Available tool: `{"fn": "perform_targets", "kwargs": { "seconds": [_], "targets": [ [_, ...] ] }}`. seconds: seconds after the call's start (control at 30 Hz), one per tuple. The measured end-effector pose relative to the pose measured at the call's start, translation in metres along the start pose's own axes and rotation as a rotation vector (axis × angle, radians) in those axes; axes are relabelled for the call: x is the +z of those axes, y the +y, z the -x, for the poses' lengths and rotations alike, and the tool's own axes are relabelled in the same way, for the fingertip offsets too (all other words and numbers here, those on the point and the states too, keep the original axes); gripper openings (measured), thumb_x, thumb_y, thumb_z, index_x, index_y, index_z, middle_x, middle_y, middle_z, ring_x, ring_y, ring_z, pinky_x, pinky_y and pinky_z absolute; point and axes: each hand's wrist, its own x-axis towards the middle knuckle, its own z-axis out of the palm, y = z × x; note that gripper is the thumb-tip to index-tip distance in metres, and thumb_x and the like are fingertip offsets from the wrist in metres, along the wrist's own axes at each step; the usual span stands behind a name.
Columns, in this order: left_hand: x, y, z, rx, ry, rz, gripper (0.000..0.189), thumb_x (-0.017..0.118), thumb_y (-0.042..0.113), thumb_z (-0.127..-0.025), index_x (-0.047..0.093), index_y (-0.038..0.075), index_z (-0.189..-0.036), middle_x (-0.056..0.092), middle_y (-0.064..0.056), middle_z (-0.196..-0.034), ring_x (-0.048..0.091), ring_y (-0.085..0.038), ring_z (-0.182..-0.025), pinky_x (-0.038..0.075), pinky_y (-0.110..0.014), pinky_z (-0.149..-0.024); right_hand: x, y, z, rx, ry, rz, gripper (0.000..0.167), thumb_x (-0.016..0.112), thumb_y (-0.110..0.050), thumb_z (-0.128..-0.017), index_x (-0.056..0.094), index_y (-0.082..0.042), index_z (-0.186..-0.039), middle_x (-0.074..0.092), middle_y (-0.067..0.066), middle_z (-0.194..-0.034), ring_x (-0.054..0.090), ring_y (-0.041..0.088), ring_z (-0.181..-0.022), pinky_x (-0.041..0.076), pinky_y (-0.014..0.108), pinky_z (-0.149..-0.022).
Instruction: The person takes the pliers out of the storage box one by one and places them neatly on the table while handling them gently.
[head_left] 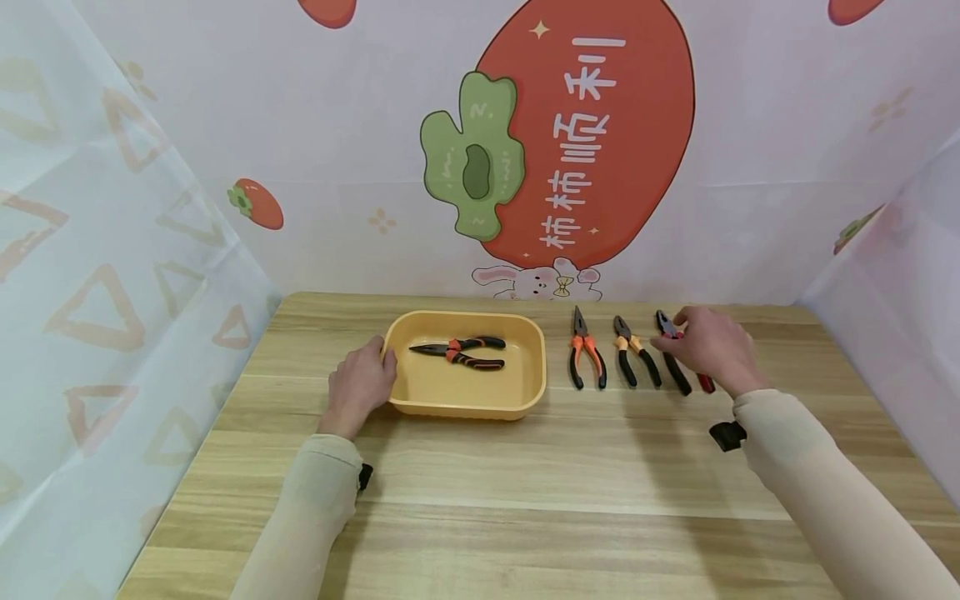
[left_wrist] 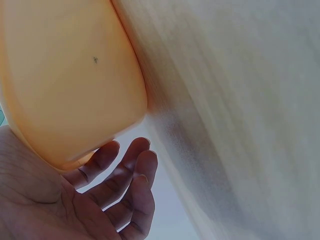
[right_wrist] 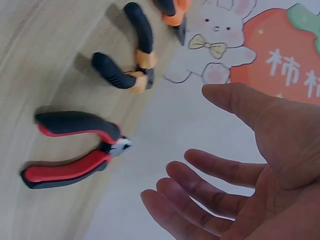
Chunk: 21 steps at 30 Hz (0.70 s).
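Note:
At the left end of a yellow tray (head_left: 450, 412), my left hand (head_left: 362, 379) holds the rim, thumb at the edge. In the left wrist view its fingers (left_wrist: 107, 187) bend beside the tray's outer wall (left_wrist: 75, 90), and the thumb is hidden. Inside the tray lie long-nose pliers (head_left: 477, 363) with black and orange handles. My right hand (head_left: 712, 343) hovers over red-and-black pliers (head_left: 677, 374), partly covering them in the head view. The right wrist view shows this hand (right_wrist: 235, 170) with thumb and fingers spread apart, nothing between them, beyond the pliers' jaws.
Right of the tray, orange-and-black long-nose pliers (head_left: 587, 348) and yellow-and-black pliers (head_left: 636, 352) lie in a row with the red-and-black pair. A printed backdrop (head_left: 337, 250) stands along the back edge of the wooden table (head_left: 525, 517), with side sheets left and right.

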Motion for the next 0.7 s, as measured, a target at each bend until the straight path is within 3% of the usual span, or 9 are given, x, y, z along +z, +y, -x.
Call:
{"fn": "perform_targets", "kwargs": {
  "seconds": [0.3,0.43,0.53,0.7],
  "targets": [
    [-0.001,0.0,0.0,-0.006,-0.013,0.004,0.027,0.04,0.029,-0.106,0.056,0.007,-0.104,0.058,-0.014,-0.078,0.058,-0.033,-0.066,0.042,-0.046,-0.055,-0.01,-0.023,0.006,-0.065,-0.024,0.02,0.055,0.072,-0.039,-0.092,0.064,0.007,-0.12,0.069,0.019,-0.1,0.062,0.026,-0.071,0.049,0.041,-0.055],
    [-0.001,0.0,0.0,-0.005,-0.016,0.001,0.028,0.04,0.029,-0.107,0.056,0.006,-0.106,0.059,-0.014,-0.079,0.058,-0.033,-0.067,0.042,-0.046,-0.055,-0.011,-0.034,0.008,-0.091,-0.017,0.023,0.046,0.072,-0.037,-0.092,0.067,0.004,-0.113,0.067,0.011,-0.086,0.058,0.022,-0.065,0.048,0.04,-0.056],
    [-0.001,0.0,0.0,-0.005,-0.017,-0.001,0.028,0.04,0.029,-0.107,0.056,0.006,-0.107,0.059,-0.014,-0.079,0.058,-0.033,-0.067,0.043,-0.046,-0.056,-0.012,-0.042,0.01,-0.11,-0.011,0.028,0.046,0.073,-0.036,-0.092,0.067,0.004,-0.113,0.068,0.012,-0.085,0.06,0.022,-0.066,0.051,0.044,-0.061],
    [-0.001,0.0,0.0,-0.007,-0.016,0.002,0.028,0.041,0.029,-0.107,0.056,0.006,-0.107,0.058,-0.013,-0.078,0.058,-0.032,-0.067,0.042,-0.046,-0.055,-0.012,-0.052,0.011,-0.127,-0.007,0.033,0.05,0.073,-0.037,-0.092,0.066,0.006,-0.117,0.07,0.021,-0.106,0.066,0.033,-0.086,0.053,0.051,-0.072]
  ]
}}
